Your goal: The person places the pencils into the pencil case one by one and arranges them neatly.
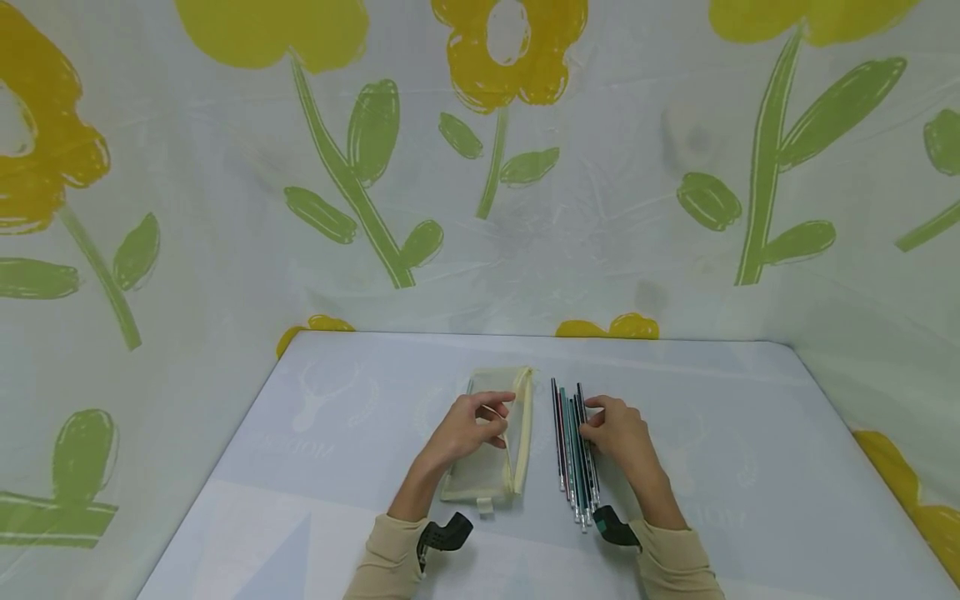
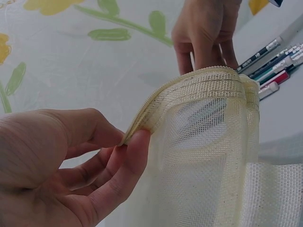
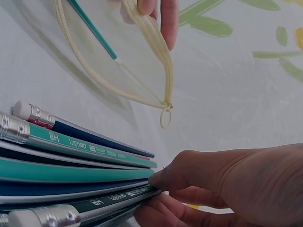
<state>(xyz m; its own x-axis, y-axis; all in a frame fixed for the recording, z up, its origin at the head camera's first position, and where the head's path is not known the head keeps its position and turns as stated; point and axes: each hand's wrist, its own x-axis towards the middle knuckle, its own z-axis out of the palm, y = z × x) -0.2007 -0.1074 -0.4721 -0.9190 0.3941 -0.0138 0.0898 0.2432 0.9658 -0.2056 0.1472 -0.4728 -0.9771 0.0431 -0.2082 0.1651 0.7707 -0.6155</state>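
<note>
A cream mesh zip pouch (image 1: 480,479) lies on the table with its zipper side parted. My left hand (image 1: 467,432) pinches the zippered edge (image 2: 156,97) between thumb and fingers, lifting it. Inside the pouch shows a teal pencil (image 3: 97,33). To the pouch's right lies a bundle of eraser-tipped pencils (image 1: 566,450) in teal, navy, dark green and red, side by side. My right hand (image 1: 621,433) is at the bundle's right side, thumb and fingers pinching a dark green HB pencil (image 3: 116,202) near its far end.
A ring pull (image 3: 165,118) hangs at the end of the pouch's zipper. The pale printed table (image 1: 300,467) stretches to both sides of the hands. Behind it hangs a white curtain (image 1: 600,208) with yellow flowers and green leaves.
</note>
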